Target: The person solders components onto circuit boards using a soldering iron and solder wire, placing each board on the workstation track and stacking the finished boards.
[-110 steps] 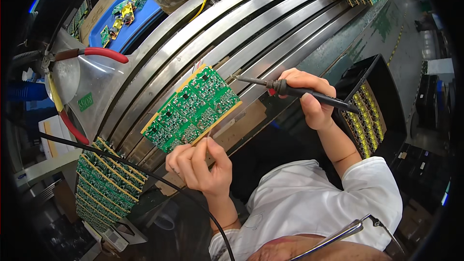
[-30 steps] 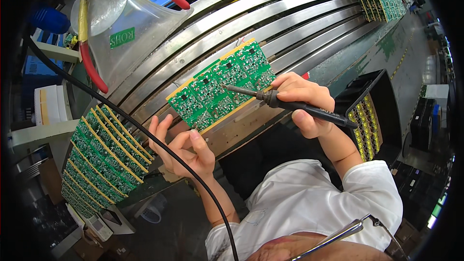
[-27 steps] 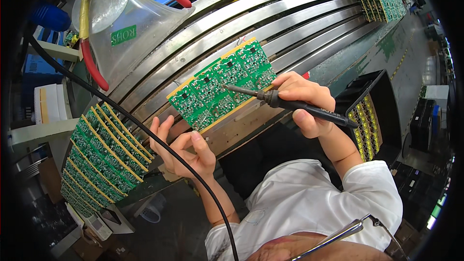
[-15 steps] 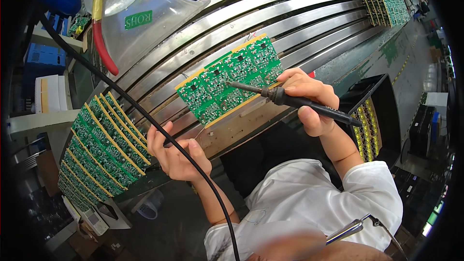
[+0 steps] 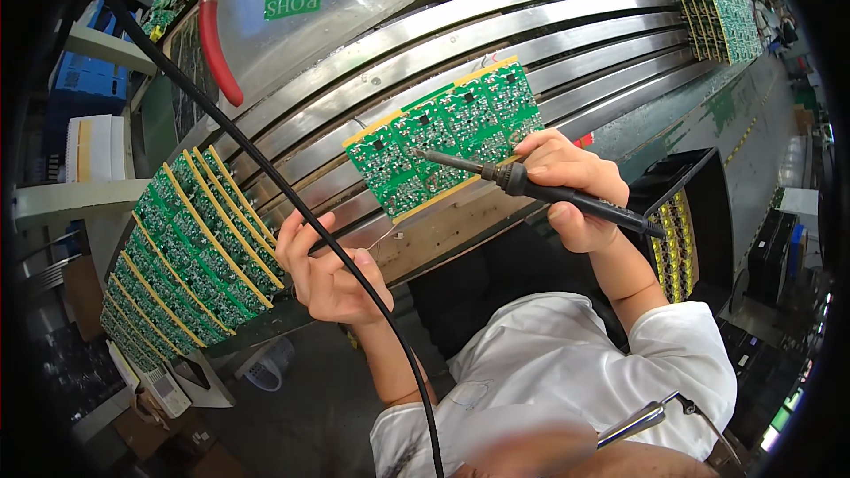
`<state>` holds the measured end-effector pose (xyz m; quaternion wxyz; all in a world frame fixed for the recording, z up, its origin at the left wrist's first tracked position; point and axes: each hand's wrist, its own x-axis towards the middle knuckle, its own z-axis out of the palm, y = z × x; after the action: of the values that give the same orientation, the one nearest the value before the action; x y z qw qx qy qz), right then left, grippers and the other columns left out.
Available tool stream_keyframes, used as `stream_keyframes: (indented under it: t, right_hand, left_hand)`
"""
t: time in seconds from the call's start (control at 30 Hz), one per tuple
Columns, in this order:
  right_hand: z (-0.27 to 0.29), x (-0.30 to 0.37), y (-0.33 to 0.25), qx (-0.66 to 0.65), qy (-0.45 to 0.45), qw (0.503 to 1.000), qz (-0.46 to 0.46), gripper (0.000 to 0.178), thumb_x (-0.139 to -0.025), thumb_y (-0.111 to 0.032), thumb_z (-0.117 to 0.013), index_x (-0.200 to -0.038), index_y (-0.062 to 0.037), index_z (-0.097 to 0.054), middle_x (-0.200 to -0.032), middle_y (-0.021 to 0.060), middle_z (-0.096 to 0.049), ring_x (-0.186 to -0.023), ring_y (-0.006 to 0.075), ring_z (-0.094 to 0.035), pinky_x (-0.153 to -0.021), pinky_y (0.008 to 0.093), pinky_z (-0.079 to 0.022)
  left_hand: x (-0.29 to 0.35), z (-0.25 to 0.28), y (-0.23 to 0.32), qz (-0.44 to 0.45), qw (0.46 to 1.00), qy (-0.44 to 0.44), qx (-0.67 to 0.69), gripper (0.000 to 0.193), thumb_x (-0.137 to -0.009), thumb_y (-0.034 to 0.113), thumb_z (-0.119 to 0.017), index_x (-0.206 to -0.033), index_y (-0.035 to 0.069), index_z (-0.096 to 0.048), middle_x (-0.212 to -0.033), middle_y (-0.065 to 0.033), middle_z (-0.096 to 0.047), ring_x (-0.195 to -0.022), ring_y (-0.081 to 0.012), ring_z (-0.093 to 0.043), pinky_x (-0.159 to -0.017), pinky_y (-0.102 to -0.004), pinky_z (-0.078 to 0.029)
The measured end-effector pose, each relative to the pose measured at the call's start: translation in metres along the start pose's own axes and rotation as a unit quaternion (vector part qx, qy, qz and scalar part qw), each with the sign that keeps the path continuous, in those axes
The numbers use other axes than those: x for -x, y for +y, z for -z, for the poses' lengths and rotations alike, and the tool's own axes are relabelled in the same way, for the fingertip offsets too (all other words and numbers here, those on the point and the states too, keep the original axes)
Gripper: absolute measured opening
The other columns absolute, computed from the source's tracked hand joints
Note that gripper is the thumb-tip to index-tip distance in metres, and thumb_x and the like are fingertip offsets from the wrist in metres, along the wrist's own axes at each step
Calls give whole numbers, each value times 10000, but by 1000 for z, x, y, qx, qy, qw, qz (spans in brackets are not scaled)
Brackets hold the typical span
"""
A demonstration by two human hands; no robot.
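My right hand (image 5: 580, 186) grips a soldering iron (image 5: 509, 179) by its black handle, fingertips close to the metal barrel. The iron's tip rests on or just over a green circuit board panel (image 5: 474, 124), among small parts on its left half; exact contact is too small to tell. Yellow-tan strips edge the panel, which lies tilted across metal rails. My left hand (image 5: 320, 294) is closed in a pinch below the panel's lower left corner. A thin strand, seemingly solder wire (image 5: 386, 235), runs from its fingertips toward that corner. A black cable (image 5: 266, 175) passes in front of this hand.
Stacked circuit panels (image 5: 190, 248) stand at the left, and another stack (image 5: 726, 18) at the far right. A clear hood (image 5: 328, 22) with a red-and-yellow frame overhangs the rails (image 5: 575, 2). Beside my right arm sits a black bin (image 5: 699, 186) with yellow components.
The panel, rails and hood have shifted right in view. Relative to the panel, the iron's tip has moved left. Both hands keep their hold.
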<state>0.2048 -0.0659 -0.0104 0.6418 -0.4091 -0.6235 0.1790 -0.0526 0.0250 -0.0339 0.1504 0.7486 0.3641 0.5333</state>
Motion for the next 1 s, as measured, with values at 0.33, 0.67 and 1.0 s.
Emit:
stream_keyframes:
  t: [0.33,0.67,1.0]
  right_hand:
    - [-2,0,0,-8,11,1000,3,241,-855,-98,-658,-1048,40,-702,-822,142,-687,-735,253,-612,-937,466,-523]
    - [0,-1,4,21,25,999,36,301,-908,-167,-678,-1138,27,-686,-847,152,-702,-749,262,-624,-888,447,-536]
    - [22,-24,18,10,19,998,59,438,-927,-367,-726,-1194,-59,-566,-999,154,-739,-845,278,-646,-889,438,-517]
  left_hand:
    - [-9,-8,0,-2,1000,3,0,116,-759,148,-638,-709,88,-552,-1053,-117,-711,-1181,-402,-581,-1017,-532,-441]
    - [-24,-19,9,-9,1000,2,-9,113,-753,118,-633,-693,78,-546,-1021,-113,-713,-1149,-397,-602,-997,-527,-461]
    - [-15,-26,2,49,994,51,88,31,-859,53,-590,-849,40,-564,-970,-131,-699,-982,-328,-661,-893,-449,-516]
